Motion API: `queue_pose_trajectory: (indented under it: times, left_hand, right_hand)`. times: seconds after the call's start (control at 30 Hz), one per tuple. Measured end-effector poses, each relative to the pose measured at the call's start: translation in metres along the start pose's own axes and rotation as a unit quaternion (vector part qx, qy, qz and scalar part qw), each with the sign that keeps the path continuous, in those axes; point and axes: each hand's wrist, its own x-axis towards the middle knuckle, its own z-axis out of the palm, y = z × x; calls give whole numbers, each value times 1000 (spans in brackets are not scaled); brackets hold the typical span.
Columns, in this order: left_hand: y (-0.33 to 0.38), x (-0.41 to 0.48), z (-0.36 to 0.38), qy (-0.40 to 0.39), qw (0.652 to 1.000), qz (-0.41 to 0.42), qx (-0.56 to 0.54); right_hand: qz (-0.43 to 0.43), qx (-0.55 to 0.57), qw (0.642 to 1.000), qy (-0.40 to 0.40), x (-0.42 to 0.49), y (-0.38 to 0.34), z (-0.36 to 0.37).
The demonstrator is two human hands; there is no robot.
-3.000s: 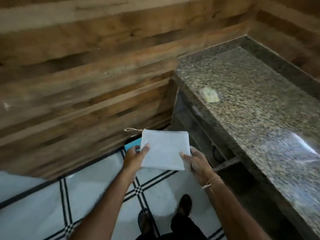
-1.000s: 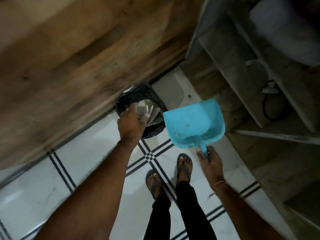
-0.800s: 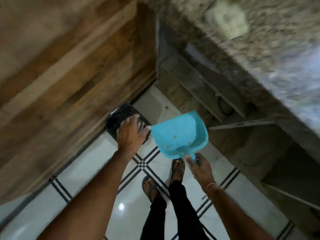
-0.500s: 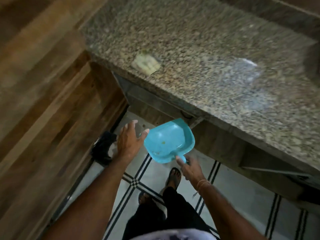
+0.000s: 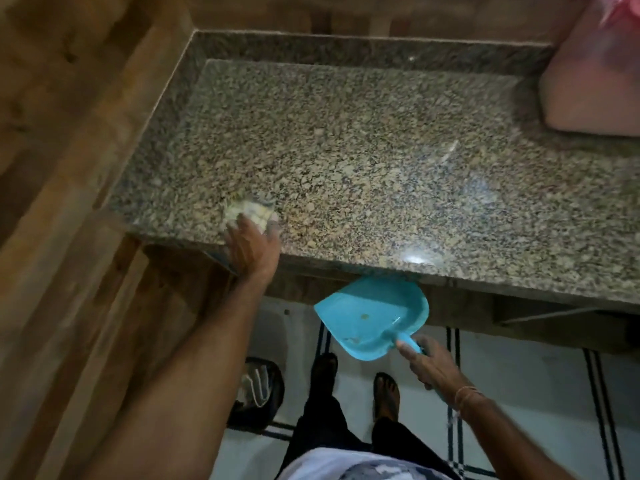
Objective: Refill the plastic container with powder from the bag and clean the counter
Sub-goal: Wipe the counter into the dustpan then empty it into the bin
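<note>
A speckled granite counter (image 5: 363, 150) fills the upper view. Near its front left edge lies a small pale yellowish cloth (image 5: 247, 210). My left hand (image 5: 252, 244) rests over the counter's edge with its fingers on that cloth. Just under the counter's front edge, my right hand (image 5: 427, 363) grips the handle of a blue plastic dustpan (image 5: 372, 315). A few crumbs lie in the dustpan. A pink bag or container (image 5: 592, 74) stands at the counter's far right, cut off by the frame.
A black-lined bin (image 5: 258, 389) with a white bag inside stands on the tiled floor by my left foot. Wood-panelled wall runs along the left and behind the counter. My feet in sandals are below the dustpan.
I dropped the white bag into the bin with my left hand, straightened up, and brought that hand onto the cloth on the counter. My right hand carried the dustpan up to the counter edge.
</note>
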Motion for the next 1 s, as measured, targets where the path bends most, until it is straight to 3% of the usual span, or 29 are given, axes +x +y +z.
queue_pose_trajectory:
  times: [0.1, 0.17, 0.33, 0.63, 0.73, 0.9, 1.0]
  left_hand:
    - [5, 42, 6, -28, 999, -26, 34]
    - [5, 59, 10, -63, 995, 23, 69]
    - [-5, 81, 3, -110, 959, 237, 107]
    - [-8, 88, 12, -101, 926, 328, 154]
    - [-6, 69, 20, -99, 933, 313, 149]
    - [20, 68, 22, -114, 975, 188, 38]
    - [59, 50, 34, -104, 978, 181, 25]
  right_hand:
    - [8, 30, 999, 27, -7, 1, 7]
    - [26, 52, 997, 51, -7, 4, 15]
    - [54, 116, 987, 100, -9, 16, 27]
    - [67, 142, 983, 91, -8, 3, 36]
    - [71, 159, 981, 88, -8, -2, 36]
    - [73, 174, 978, 84, -14, -1, 18]
    - [91, 168, 977, 90, -28, 19, -5]
